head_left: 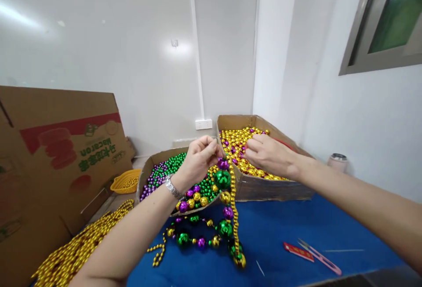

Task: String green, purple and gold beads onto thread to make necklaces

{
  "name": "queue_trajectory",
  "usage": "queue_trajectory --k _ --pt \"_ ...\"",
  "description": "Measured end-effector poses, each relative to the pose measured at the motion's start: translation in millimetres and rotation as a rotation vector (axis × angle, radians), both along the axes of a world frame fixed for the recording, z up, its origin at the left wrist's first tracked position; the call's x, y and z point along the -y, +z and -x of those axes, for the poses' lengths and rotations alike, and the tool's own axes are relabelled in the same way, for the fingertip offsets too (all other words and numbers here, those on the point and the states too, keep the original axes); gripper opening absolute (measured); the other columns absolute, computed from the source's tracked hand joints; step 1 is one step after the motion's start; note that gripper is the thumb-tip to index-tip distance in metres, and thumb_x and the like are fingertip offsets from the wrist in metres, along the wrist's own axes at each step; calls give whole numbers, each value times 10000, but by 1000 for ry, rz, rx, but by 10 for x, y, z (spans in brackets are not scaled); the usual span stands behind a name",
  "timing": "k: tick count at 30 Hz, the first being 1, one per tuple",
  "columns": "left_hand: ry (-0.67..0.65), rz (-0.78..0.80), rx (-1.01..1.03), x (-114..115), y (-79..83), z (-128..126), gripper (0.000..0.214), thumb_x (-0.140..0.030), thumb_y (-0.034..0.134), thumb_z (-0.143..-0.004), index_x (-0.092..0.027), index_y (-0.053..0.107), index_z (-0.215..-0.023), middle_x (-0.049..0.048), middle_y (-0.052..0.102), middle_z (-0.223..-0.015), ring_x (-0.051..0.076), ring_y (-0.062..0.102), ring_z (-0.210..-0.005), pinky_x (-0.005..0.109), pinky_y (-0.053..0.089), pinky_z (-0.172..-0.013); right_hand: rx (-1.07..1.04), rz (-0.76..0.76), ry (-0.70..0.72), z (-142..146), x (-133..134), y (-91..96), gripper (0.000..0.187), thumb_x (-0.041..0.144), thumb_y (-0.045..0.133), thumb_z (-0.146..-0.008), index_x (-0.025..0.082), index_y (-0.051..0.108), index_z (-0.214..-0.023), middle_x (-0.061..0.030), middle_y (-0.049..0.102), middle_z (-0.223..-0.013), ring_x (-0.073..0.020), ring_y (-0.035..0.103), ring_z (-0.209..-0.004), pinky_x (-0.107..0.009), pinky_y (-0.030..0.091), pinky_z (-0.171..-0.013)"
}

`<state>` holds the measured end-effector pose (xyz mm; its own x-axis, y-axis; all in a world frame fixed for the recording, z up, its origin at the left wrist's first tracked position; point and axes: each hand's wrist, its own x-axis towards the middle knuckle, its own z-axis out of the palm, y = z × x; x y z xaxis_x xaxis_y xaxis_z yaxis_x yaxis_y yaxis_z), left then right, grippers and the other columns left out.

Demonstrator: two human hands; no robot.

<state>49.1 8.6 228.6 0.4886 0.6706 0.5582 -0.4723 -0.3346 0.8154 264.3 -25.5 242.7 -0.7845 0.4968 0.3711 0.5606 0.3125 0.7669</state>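
My left hand [198, 159], with a silver watch on the wrist, is closed in a pinch and holds up a string of large green, purple and gold beads [227, 208] together with a thin gold bead strand. The string hangs down and its lower part lies looped on the blue table [296, 225]. My right hand [268, 155] reaches into a cardboard box of mostly gold loose beads [244, 144], fingers curled down among them. What those fingers hold is hidden.
A second cardboard box [158, 175] holds green, purple and gold beads. Several gold bead strands [75, 247] lie in a heap at the left, by a yellow basket [127, 181] and a big carton [62, 146]. A red lighter [298, 252] and pink scissors [321, 258] lie front right.
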Motion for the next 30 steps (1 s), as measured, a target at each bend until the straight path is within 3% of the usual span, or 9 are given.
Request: queue_trajectory --k 6,11,16,20,23,25,27,28,30 --pt "8 36 -36 40 -170 38 214 -257 599 -831 -164 500 -666 5 552 -615 76 504 -585 172 257 -424 -37 108 6 -62 11 -201 259 105 453 -874 178 537 -641 -28 477 -643 -159 346 -631 -322 208 -592" --pt "47 39 -109 42 -413 -18 244 -300 581 -842 -173 457 -675 -12 543 -608 67 454 -522 184 262 -431 -172 211 39 -104 -14 -477 284 166 459 -899 164 573 -638 -41 499 -646 -163 370 -634 -318 234 -585" --pt "144 -111 -235 52 -676 -112 233 -342 466 -904 -189 446 -730 -30 532 -601 84 483 -497 227 378 -503 -291 263 21 -150 66 -737 322 227 406 -930 152 594 -679 -57 522 -707 -154 427 -656 -290 305 -605" --pt "260 -298 -402 118 -840 -148 219 -322 404 -928 -193 453 -757 -9 567 -624 119 540 -570 266 420 -600 -784 606 -38 -55 326 -838 369 303 388 -926 180 518 -603 -22 487 -664 -138 439 -626 -274 330 -596" --pt "373 -420 -485 189 -969 -209 199 -293 401 -923 -194 465 -763 4 568 -658 129 522 -594 262 395 -588 -1397 1041 -42 223 601 -966 383 406 382 -910 202 426 -588 14 460 -606 -137 453 -607 -270 365 -593" --pt "428 -478 -511 242 -1041 -262 187 -273 400 -918 -197 467 -761 6 558 -676 134 514 -614 263 387 -599 -1875 1306 85 475 765 -1107 347 456 374 -895 211 429 -657 21 469 -632 -143 481 -636 -285 422 -636" --pt "457 -497 -522 292 -1087 -305 183 -264 393 -918 -200 462 -760 5 546 -687 137 512 -632 265 385 -613 -2195 1332 240 702 876 -1276 330 481 421 -870 214 416 -677 21 455 -692 -143 489 -686 -293 447 -685" --pt "462 -494 -528 313 -1099 -320 184 -265 390 -919 -201 460 -761 5 542 -692 138 510 -638 265 384 -617 -2246 1279 283 786 907 -1364 334 482 414 -877 215 410 -675 19 445 -702 -144 486 -697 -290 448 -692" --pt "460 -465 -535 342 -1105 -332 192 -280 389 -922 -203 461 -761 4 537 -697 138 507 -640 266 385 -615 -2136 1107 253 872 925 -1537 334 455 384 -906 217 413 -673 12 445 -702 -151 476 -701 -282 437 -675"
